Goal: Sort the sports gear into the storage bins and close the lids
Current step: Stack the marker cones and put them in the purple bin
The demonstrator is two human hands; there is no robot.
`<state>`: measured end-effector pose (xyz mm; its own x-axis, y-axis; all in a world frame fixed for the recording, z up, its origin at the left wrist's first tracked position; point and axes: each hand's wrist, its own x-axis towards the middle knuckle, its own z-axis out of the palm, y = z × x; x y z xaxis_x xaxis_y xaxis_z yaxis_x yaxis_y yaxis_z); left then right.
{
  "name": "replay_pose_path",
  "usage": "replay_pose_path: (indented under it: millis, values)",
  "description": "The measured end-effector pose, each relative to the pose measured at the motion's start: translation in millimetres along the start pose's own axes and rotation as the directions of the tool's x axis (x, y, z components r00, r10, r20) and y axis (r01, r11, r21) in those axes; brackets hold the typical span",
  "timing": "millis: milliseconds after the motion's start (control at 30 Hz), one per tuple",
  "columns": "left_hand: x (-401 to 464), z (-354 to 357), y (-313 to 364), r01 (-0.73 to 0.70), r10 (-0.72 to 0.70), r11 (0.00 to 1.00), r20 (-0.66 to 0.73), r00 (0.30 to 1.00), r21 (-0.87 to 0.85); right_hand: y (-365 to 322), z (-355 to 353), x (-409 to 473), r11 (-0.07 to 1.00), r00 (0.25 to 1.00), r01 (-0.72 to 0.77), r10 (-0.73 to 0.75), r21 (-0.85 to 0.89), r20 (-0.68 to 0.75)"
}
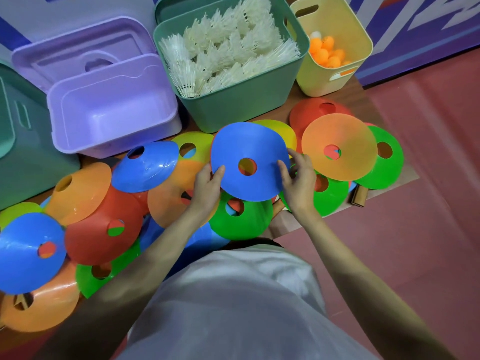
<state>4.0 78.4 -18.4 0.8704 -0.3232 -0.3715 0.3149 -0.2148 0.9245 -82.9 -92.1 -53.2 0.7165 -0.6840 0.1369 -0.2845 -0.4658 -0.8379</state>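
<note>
A red floor (428, 178) is seen to the right of the wooden bench (285, 224). A wall (415, 35) with blue and purple stripes is seen behind.

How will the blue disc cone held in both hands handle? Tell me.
The blue disc cone is probably light: left hand and right hand hold it by fingertips. Likely flexible, since its rim looks slightly bent. Its glossy plastic may slip.

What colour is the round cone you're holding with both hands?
Blue. The disc cone, gripped by the left hand and right hand, shows clearly in the head view.
</note>
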Motion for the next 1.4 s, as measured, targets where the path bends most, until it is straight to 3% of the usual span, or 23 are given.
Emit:
replay_pose_path:
  millis: [100, 167, 267, 333, 533, 667, 800, 933, 1033, 1167, 1300, 1400]
  values:
    - [5, 2, -3, 0.008, -0.009, 1.000, -0.042, 0.999, -0.027, 11, -7, 9, 0.993, 0.994, -0.090, 0.085, -0.070, -0.069]
    - [10, 6, -5, 0.016, -0.019, 0.999, -0.055, 0.998, -0.045, 23, -15, 12, 0.978, 0.955, -0.207, 0.194, -0.035, -0.223]
    - [18, 13, -7, 0.012, -0.014, 1.000, -0.066, 0.998, -0.024, 40, -30, 10, 0.923, 0.811, -0.381, 0.363, 0.056, -0.460]
    - [21, 19, -7, 0.010, -0.011, 1.000, -0.054, 0.998, -0.012, 50, -40, 9, 0.883, 0.738, -0.466, 0.419, 0.050, -0.529]
    - [21, 38, 0, -0.018, 0.019, 0.998, -0.011, 1.000, 0.060, 72, -52, 16, 0.715, 0.608, -0.699, 0.607, 0.018, -0.511]
    - [21, 45, 3, -0.016, 0.015, 0.998, 0.018, 1.000, 0.058, 77, -56, 22, 0.682, 0.578, -0.715, 0.698, 0.150, -0.422]
    - [25, 42, 0, -0.019, 0.019, 0.996, 0.005, 1.000, 0.086, 78, -56, 21, 0.683, 0.557, -0.696, 0.709, 0.224, -0.432]
    - [31, 36, -5, 0.002, 0.002, 0.996, -0.039, 0.999, 0.094, 80, -55, 24, 0.588, 0.465, -0.714, 0.805, 0.382, -0.369]
    - [33, 31, -6, -0.005, 0.010, 0.994, -0.051, 0.999, 0.105, 75, -56, 28, 0.568, 0.495, -0.695, 0.822, 0.441, -0.280]
    - [34, 27, -6, 0.011, -0.003, 0.995, -0.084, 0.996, 0.095, 61, -60, 30, 0.602, 0.570, -0.548, 0.777, 0.581, -0.267]
    - [36, 25, -6, 0.033, -0.030, 0.998, -0.042, 0.999, 0.054, 43, -60, 26, 0.689, 0.731, -0.472, 0.655, 0.550, -0.193]
    - [33, 27, 3, 0.052, -0.052, 0.999, 0.025, 0.998, -0.012, 30, -57, 22, 0.749, 0.841, -0.454, 0.540, 0.483, -0.046]
